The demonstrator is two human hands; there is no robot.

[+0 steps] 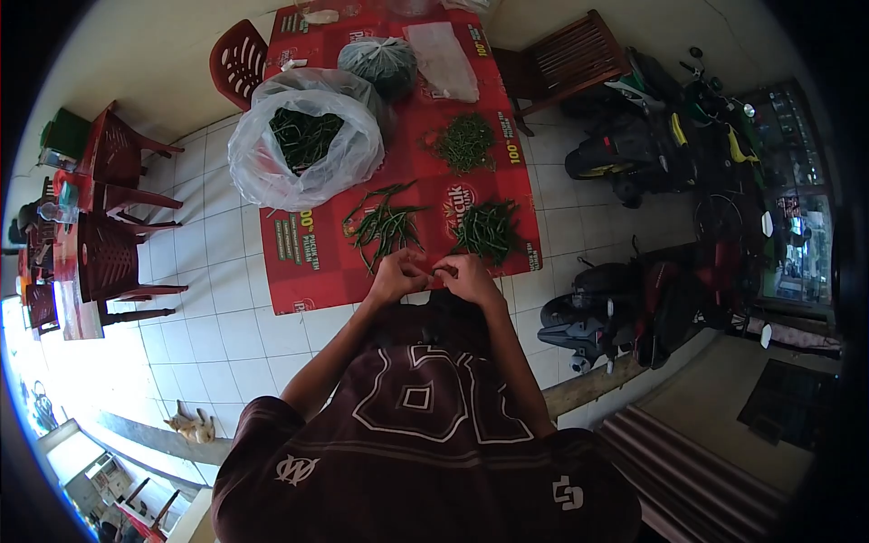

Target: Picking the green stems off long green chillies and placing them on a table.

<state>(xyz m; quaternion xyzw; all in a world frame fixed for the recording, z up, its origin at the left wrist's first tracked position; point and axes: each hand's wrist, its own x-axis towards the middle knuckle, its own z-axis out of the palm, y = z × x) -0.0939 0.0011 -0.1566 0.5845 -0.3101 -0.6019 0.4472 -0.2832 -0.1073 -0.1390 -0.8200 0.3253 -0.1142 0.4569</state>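
My left hand (399, 276) and my right hand (468, 277) meet fingertip to fingertip at the table's near edge. Something small and dark, perhaps a green chili, is pinched in the fingers of my right hand. Whether my left fingers grip it too is unclear. Beyond my left hand lies a loose spread of long green chilies (385, 227); a denser pile of green chilies (486, 231) is beyond my right hand. Farther back sits a small heap of green stems (466, 142). An open clear plastic bag (244, 153) at the left holds many dark green chilies (305, 139).
A red printed cloth (407, 163) covers the table. A tied, filled plastic bag (380, 64) and a flat whitish sheet (442, 61) lie at the back. A red plastic chair (237, 64) and a wooden chair (563, 61) flank the table. Motorcycles (611, 305) stand at the right.
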